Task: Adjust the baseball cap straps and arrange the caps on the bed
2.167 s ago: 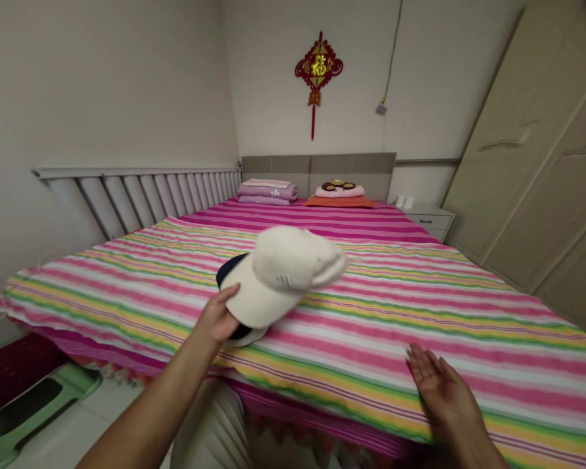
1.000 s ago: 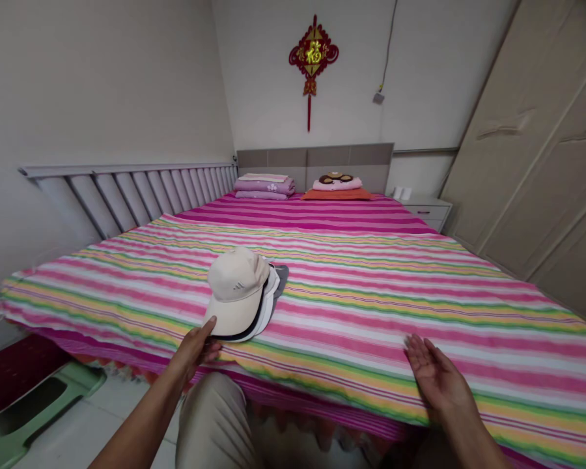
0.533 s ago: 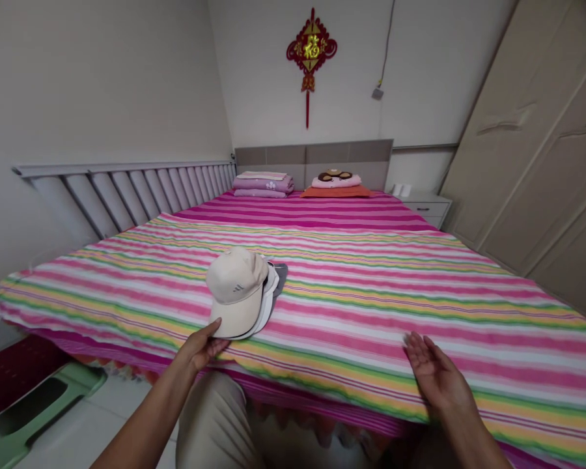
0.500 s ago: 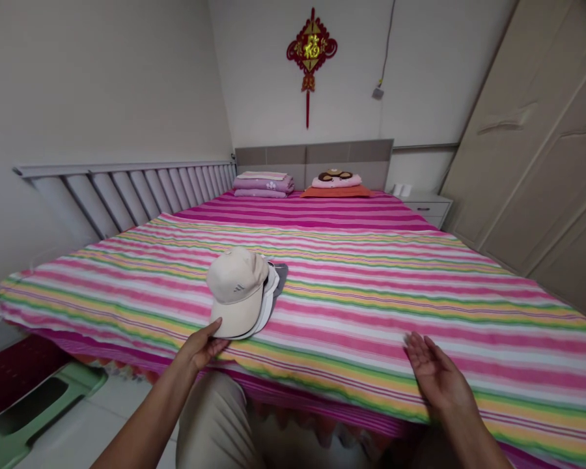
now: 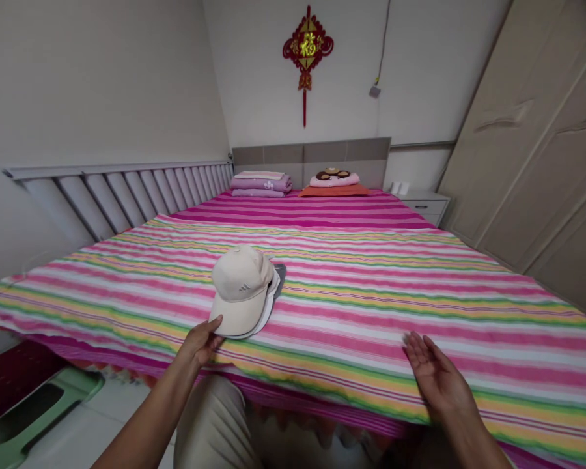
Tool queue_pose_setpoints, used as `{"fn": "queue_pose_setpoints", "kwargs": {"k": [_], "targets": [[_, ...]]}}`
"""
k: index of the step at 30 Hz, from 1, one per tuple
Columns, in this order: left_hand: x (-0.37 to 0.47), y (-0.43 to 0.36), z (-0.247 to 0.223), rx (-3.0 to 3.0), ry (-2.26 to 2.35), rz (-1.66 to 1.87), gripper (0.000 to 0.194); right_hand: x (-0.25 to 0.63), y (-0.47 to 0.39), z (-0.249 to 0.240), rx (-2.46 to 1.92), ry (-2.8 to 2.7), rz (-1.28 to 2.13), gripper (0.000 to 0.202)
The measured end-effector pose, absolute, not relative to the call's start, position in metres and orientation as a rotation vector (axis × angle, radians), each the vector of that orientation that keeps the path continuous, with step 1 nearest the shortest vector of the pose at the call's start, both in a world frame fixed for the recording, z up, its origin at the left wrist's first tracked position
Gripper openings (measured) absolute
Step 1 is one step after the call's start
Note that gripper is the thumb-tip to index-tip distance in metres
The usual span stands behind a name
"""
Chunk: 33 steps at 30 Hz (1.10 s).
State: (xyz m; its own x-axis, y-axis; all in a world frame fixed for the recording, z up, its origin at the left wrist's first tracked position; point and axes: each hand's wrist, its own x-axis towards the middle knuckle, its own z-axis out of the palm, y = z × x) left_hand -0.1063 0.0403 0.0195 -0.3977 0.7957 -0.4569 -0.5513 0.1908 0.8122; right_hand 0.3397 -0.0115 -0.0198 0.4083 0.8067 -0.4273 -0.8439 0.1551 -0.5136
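Observation:
A beige baseball cap with a small dark logo lies on the striped bedspread, left of the middle. Under and behind it are a white cap and a grey brim, mostly covered. My left hand pinches the front left edge of the beige cap's brim, thumb on top and fingers beneath. Whether those fingers also grip the white cap is hidden. My right hand hovers palm up over the front right of the bed, fingers stretched out, holding nothing.
Folded purple bedding and a pink-and-orange pile sit by the headboard. A slatted rail runs along the left wall. A green stool stands at lower left, a nightstand at far right.
The beige cap has shifted slightly to the right over the caps under it, covering more of the white one. My left hand keeps its pinch; my right hand has stayed about where it was.

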Motion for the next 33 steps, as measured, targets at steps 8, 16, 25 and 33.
{"fn": "queue_pose_setpoints", "kwargs": {"k": [8,16,25,33], "targets": [[-0.098,0.041,0.019,0.425,1.41,1.54,0.004,0.34,-0.012,-0.02,-0.772,0.054,1.175,0.025],[-0.091,0.042,0.024,0.432,1.432,1.561,0.005,0.339,-0.01,-0.025,-0.765,0.025,1.163,0.021],[-0.084,0.045,0.023,0.365,1.396,1.608,0.004,0.337,-0.01,-0.024,-0.764,-0.005,1.158,0.018],[-0.068,0.039,0.017,0.228,1.301,1.696,0.004,0.342,-0.01,-0.033,-0.761,-0.065,1.147,0.008]]}}
